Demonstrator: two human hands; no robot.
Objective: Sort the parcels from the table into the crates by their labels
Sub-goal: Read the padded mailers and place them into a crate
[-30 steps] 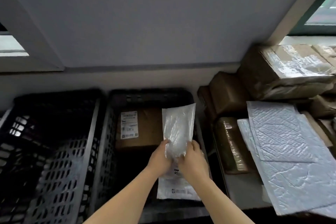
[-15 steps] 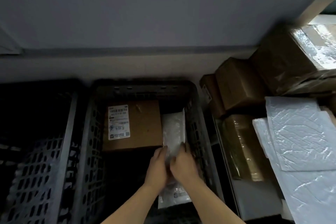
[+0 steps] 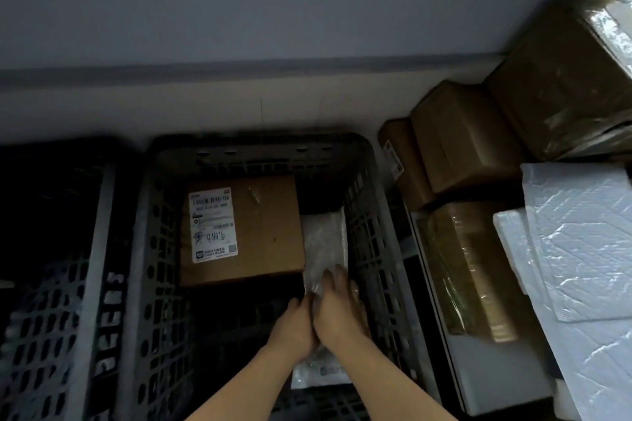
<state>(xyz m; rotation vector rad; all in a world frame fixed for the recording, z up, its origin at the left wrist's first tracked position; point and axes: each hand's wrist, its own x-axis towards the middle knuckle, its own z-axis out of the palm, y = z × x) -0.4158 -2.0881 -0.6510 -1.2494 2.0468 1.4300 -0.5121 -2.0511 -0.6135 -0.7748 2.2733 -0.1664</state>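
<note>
Both hands have gone down into the crate (image 3: 369,249); left hand (image 3: 294,328) and right hand (image 3: 338,311) grip the white bag (image 3: 323,243), just beside the brown box (image 3: 260,232).

Head camera looks steeply down, close over a crate (image 3: 150,249) (single view).

Both hands cover the near half of the white bag (image 3: 325,243), so the grip underneath can't be read. The box label (image 3: 212,225) print is too small to make out. The left crate (image 3: 51,301) runs off the picture's edge, its inside lost in shadow.
</note>
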